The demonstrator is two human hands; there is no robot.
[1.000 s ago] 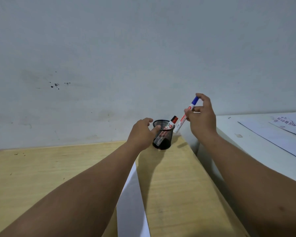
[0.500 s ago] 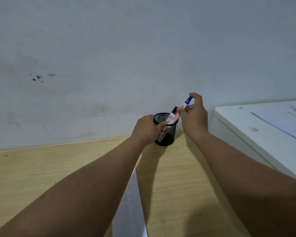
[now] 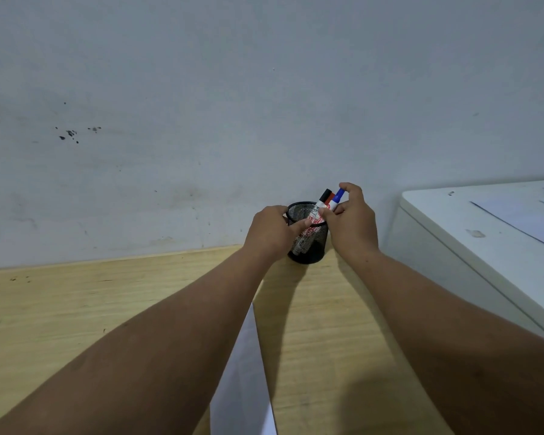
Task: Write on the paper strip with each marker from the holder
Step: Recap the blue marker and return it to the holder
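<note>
Two hands working at the mesh holder by the desk's far edge: left hand gripping its rim, right hand pinching the blue marker, slanting up-right, beside the black-capped marker. Paper strip lying nearer, between forearms.

Your black mesh holder stands upright on the wooden bench, close to the wall. Three markers lean in it toward the right: a black-capped marker, a red-capped marker mostly hidden behind it, and a blue-capped marker rightmost. The white paper strip lies flat on the bench, running from near the holder toward you.
</note>
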